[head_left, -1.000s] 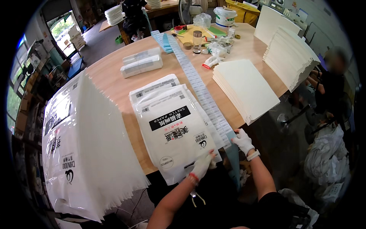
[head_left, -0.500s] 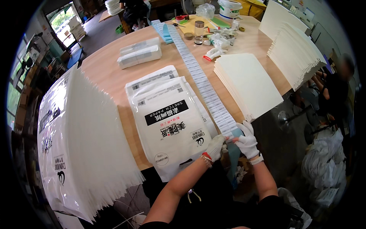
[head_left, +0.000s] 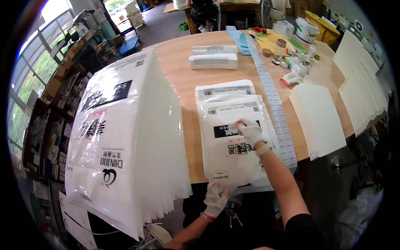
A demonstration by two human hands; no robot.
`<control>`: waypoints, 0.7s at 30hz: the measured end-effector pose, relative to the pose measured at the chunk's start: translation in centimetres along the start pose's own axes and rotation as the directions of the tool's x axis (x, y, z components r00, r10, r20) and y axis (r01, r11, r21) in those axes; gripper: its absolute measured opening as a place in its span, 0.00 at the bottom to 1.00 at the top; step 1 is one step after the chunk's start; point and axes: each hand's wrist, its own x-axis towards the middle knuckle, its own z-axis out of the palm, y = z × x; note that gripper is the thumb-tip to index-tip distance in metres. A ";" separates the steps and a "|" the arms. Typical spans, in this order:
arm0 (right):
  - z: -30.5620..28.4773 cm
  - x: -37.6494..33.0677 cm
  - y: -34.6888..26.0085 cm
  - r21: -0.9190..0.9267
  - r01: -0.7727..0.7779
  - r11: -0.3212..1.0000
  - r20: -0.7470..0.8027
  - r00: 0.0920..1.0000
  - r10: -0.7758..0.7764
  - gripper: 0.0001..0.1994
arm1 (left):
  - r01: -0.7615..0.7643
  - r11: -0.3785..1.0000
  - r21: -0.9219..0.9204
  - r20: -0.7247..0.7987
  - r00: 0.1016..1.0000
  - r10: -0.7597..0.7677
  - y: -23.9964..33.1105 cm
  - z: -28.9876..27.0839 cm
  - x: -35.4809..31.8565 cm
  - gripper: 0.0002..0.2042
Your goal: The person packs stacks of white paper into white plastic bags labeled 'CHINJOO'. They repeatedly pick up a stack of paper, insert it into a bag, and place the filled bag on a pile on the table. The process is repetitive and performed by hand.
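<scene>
A stack of white printed plastic bags lies at the front of the table. My right hand, in a white glove with bare fingertips, is over the top bag's dark printed band. Its fingers are pinched at a small pale piece that looks like a label. My left hand, gloved alike, is closed at the lower edge of the bags, with the fingertips against the plastic. A long strip of printed labels runs along the right side of the stack, its near end hanging toward the table's front edge.
Left stands a tall fanned pile of filled clear bags. Stacks of white paper lie at the right edge. Wrapped rolls, a glass jar, a spare glove and a white bucket are farther back.
Both hands have left the near end of the label strip. The right hand has moved left onto the top bag; the left hand has dropped to its lower edge. The view has turned left.
</scene>
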 end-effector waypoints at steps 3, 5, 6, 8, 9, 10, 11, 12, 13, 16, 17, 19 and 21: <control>5.3 6.0 0.9 -0.135 -0.039 0.990 0.011 0.999 0.041 0.10 | 0.230 0.962 0.144 -0.198 0.960 -0.200 -1.4 -1.8 -1.9 0.25; 7.4 8.2 0.0 -0.189 -0.068 0.980 0.030 0.997 0.075 0.11 | 0.510 0.850 0.134 -0.120 0.860 -0.497 -2.9 -1.6 -3.4 0.23; 8.2 9.1 -0.5 -0.218 -0.098 0.971 0.039 0.993 0.109 0.11 | 0.566 0.823 0.051 -0.024 0.824 -0.566 -4.3 -1.4 -3.9 0.21; 9.0 10.7 0.3 -0.326 -0.096 0.940 0.009 0.994 0.105 0.10 | 0.673 0.709 -0.211 0.177 0.739 -0.650 -3.9 -1.2 -3.2 0.11; 9.2 11.3 0.8 -0.333 -0.103 0.937 0.010 0.994 0.112 0.10 | 0.689 0.688 -0.228 0.202 0.725 -0.659 -4.0 -1.1 -3.3 0.11; 9.5 11.7 1.0 -0.341 -0.108 0.934 0.016 0.993 0.120 0.10 | 0.707 0.664 -0.245 0.224 0.707 -0.670 -4.1 -1.1 -3.7 0.11; 9.7 12.1 1.2 -0.348 -0.113 0.931 0.020 0.992 0.128 0.10 | 0.723 0.639 -0.261 0.247 0.690 -0.680 -4.2 -1.0 -4.0 0.13; 9.8 12.4 1.5 -0.355 -0.122 0.927 0.014 0.991 0.135 0.10 | 0.715 0.646 -0.266 0.240 0.698 -0.674 -4.3 -0.8 -4.1 0.15; 9.9 12.5 1.6 -0.362 -0.131 0.923 0.010 0.989 0.145 0.10 | 0.708 0.644 -0.290 0.244 0.706 -0.665 -4.8 -0.6 -4.5 0.15; 10.1 12.5 1.8 -0.344 -0.069 0.937 0.002 0.997 0.074 0.07 | 0.696 0.625 -0.353 0.260 0.715 -0.649 -5.7 -0.1 -5.1 0.14; 10.0 12.5 1.8 -0.330 -0.032 0.944 -0.003 0.999 0.033 0.06 | 0.702 0.610 -0.368 0.270 0.709 -0.652 -5.3 -0.3 -4.8 0.13; 10.0 12.3 1.0 -0.399 -0.044 0.916 -0.011 0.999 0.043 0.06 | 0.703 0.593 -0.392 0.278 0.705 -0.652 -5.2 -0.3 -4.7 0.12; 10.3 12.3 0.6 -0.429 -0.077 0.900 -0.001 0.996 0.085 0.07 | 0.696 0.588 -0.413 0.273 0.710 -0.649 -5.6 -0.1 -5.1 0.11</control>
